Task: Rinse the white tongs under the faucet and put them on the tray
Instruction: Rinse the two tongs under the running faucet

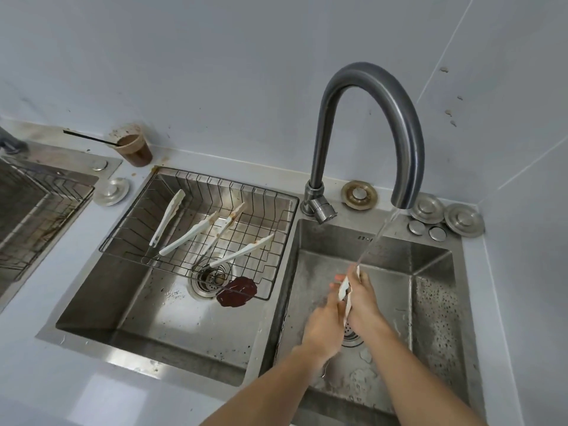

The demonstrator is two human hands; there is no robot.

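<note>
White tongs are held between both my hands over the right sink basin, their tip up under the water stream. My left hand grips them from the left and my right hand closes on them from the right. Water runs from the tall grey faucet onto the tongs' top end. Most of the tongs is hidden by my fingers. A wire tray sits across the left basin and holds several other white tongs, some stained brown.
A dark red patch lies on the left basin floor beside its drain. A brown-stained cup with a black straw stands on the counter behind. Round metal caps sit at the right basin's back corner. Another sink with a wire rack is at the far left.
</note>
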